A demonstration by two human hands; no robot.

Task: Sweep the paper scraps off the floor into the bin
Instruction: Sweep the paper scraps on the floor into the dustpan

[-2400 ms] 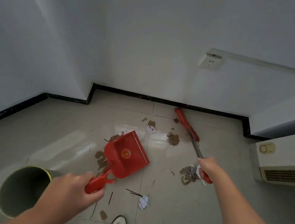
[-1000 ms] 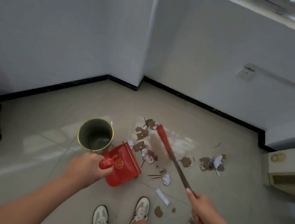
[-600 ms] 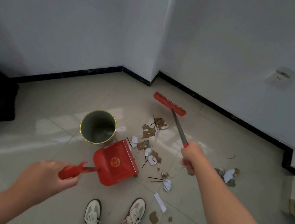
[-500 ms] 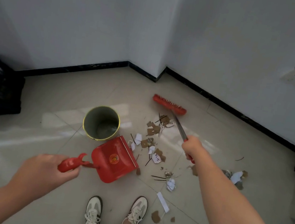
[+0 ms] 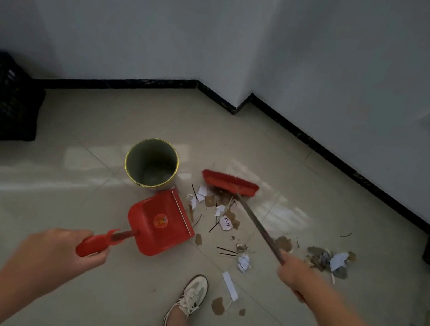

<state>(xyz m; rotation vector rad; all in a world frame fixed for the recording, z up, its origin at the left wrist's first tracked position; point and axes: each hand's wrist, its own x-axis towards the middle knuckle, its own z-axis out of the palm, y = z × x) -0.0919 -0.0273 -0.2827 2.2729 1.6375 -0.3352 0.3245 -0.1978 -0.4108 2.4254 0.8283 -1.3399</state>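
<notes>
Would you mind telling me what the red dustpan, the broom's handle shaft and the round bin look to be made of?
The red dustpan looks like moulded plastic: uniform glossy colour, ribbed inside. The broom's handle shaft seems metal, a thin grey rod, though blur leaves it open. The round bin looks like dull grey metal with a yellow rim, possibly plastic.

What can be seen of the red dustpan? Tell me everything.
The red dustpan looks like plastic, with a ribbed tray, a round gold emblem at its centre and a pale strip along its open lip. It lies on the floor, lip facing the paper scraps, beside the bin. No scraps show inside. The left hand grips its red handle.
</notes>
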